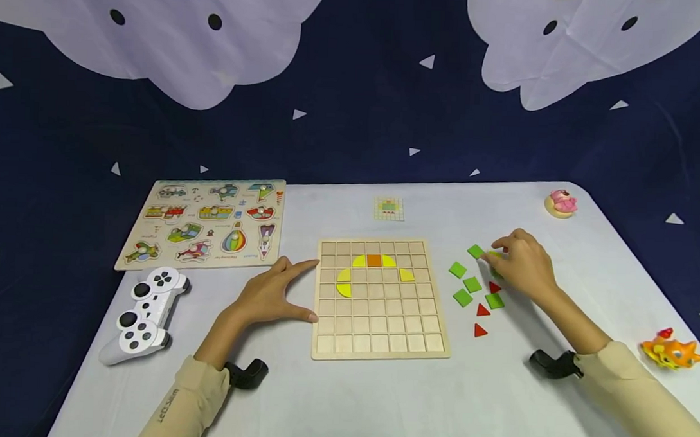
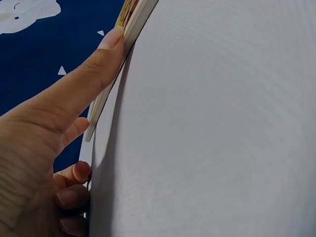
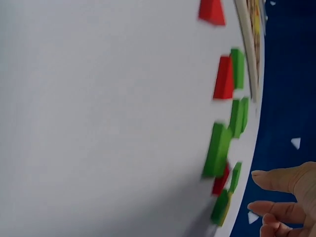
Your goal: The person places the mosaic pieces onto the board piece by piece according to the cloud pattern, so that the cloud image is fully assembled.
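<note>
Wooden grid board (image 1: pixel 381 326), left hand (image 1: pixel 271 297) spread, touching its left edge, right hand (image 1: pixel 524 264) with thumb and finger apart, near green blocks (image 1: pixel 472 285) on the right.

The grid board (image 1: pixel 381 326) lies mid-bench (image 1: pixel 378 406). Quarter-round tiles (image 1: pixel 344 289) sit in its far rows, with an inlaid square (image 1: pixel 374 261) between two of them. The pattern card (image 1: pixel 389 208) lies behind the board. Left: the picture puzzle (image 1: pixel 152 234) at the rear, the game controller (image 1: pixel 150 308) in front of it. Right: loose square tiles (image 1: pixel 472 284) and triangular tiles (image 1: pixel 483 310). Far right: the figurine (image 1: pixel 561 204) at the rear corner, the fish toy (image 1: pixel 673 351) nearer the front. The backdrop (image 1: pixel 353 116) hangs behind the bench.
</note>
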`<state>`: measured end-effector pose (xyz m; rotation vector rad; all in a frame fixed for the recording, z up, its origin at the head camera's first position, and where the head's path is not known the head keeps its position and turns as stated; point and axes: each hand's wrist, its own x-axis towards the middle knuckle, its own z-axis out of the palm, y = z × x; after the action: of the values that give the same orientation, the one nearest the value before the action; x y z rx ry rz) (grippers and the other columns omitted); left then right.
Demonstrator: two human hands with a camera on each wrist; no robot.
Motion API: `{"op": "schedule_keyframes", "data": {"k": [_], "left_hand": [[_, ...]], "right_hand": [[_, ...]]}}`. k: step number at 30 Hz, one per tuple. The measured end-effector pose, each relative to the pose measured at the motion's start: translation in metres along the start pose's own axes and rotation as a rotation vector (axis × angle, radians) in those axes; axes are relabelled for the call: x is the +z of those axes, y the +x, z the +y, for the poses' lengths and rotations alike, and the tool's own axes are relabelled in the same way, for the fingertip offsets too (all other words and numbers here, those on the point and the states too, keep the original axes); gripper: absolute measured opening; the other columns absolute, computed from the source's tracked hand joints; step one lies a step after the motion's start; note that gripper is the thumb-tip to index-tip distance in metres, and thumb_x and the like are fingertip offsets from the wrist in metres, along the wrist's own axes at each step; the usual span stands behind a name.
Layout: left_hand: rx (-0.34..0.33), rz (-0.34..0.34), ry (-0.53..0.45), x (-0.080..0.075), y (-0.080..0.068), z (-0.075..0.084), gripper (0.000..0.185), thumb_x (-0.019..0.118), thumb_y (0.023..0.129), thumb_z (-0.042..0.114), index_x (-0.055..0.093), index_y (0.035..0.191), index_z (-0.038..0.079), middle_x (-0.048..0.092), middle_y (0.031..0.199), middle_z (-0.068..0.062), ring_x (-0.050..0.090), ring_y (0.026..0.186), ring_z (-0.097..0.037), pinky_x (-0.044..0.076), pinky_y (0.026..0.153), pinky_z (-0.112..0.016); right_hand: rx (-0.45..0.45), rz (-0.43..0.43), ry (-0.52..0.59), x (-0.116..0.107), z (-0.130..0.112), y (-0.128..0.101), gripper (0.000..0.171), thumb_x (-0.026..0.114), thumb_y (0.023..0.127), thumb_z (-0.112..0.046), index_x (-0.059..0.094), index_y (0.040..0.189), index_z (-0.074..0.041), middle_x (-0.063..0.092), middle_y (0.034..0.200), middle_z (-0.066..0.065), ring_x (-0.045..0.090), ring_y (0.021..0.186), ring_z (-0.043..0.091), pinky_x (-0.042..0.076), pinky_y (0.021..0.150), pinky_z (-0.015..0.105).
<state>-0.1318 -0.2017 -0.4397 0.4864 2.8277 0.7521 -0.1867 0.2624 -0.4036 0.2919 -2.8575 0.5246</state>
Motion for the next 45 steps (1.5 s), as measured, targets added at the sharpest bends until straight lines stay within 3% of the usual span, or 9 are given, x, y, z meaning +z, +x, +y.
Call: {"op": "schedule_keyframes", "data": {"k": [11, 36, 45], "left_hand": [[-0.003, 0.001, 0.000, 0.001, -0.001, 0.000, 0.107, 0.085, 0.058, 0.067, 0.044, 0.150, 0.030, 0.041, 0.093, -0.002, 0.040, 0.068, -0.016, 0.034, 0.059, -0.030], [-0.008, -0.002, -0.002, 0.002, -0.001, 0.001, 0.107, 0.085, 0.057, 0.067, 0.044, 0.150, 0.031, 0.041, 0.094, -0.002, 0.041, 0.069, -0.016, 0.034, 0.060, -0.030], [-0.004, 0.002, 0.005, 0.000, 0.000, 0.000, 0.107, 0.085, 0.058, 0.067, 0.044, 0.150, 0.031, 0.041, 0.094, -0.002, 0.040, 0.068, -0.016, 0.034, 0.060, -0.030]], "right_hand": [[0.133, -0.034, -0.033, 0.003, 0.017, -0.004, 0.041, 0.079, 0.081, -0.030, 0.073, 0.091, 0.010, 0.062, 0.091, 0.029, 0.060, 0.082, 0.041, 0.046, 0.062, 0.053], [0.136, 0.002, -0.019, 0.008, 0.016, -0.009, 0.039, 0.082, 0.077, -0.025, 0.073, 0.088, 0.011, 0.063, 0.088, 0.027, 0.060, 0.080, 0.040, 0.045, 0.062, 0.053], [0.142, 0.027, -0.007, 0.003, 0.008, -0.012, 0.039, 0.081, 0.078, -0.025, 0.073, 0.092, 0.011, 0.060, 0.085, 0.023, 0.057, 0.076, 0.035, 0.041, 0.059, 0.045]]}}
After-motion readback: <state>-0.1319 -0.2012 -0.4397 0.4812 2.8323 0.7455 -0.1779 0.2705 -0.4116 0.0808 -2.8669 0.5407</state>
